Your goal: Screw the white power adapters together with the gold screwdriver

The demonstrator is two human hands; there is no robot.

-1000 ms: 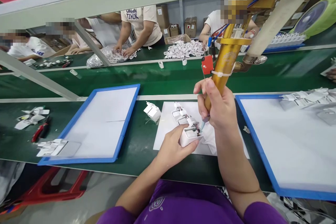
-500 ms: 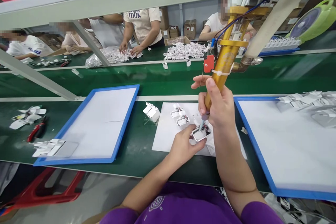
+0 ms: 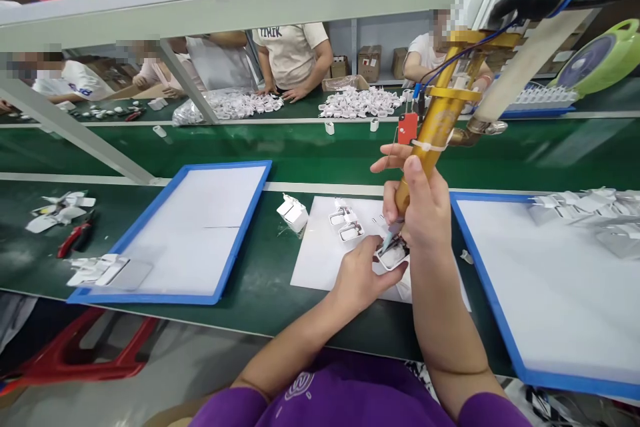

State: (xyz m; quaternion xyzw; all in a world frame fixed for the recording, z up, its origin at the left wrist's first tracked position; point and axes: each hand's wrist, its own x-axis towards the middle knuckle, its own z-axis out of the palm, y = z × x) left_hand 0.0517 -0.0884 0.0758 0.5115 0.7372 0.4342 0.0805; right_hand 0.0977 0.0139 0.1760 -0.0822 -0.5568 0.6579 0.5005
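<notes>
My right hand is wrapped round a gold-coloured glue dispenser, which hangs tilted with its nozzle pointing down. Between thumb and fingers, my left hand grips a small white plastic housing with dark parts inside. The nozzle tip is at the housing's open top, near its left side; whether it touches cannot be seen. Two similar white housings stand just left, on a white sheet. A cluster of white pieces sits on the green bench beside the sheet.
Blue-framed white boards lie at left and right, white parts on the right one. Red-handled pliers rest far left. Beyond the green conveyor, co-workers sit or stand by heaped white parts. A slanted metal post crosses the left.
The nozzle has shifted from the middle of the housing's opening toward its left edge. Both hands keep their holds. The whole view has shifted slightly, and a standing co-worker's hands have moved.
</notes>
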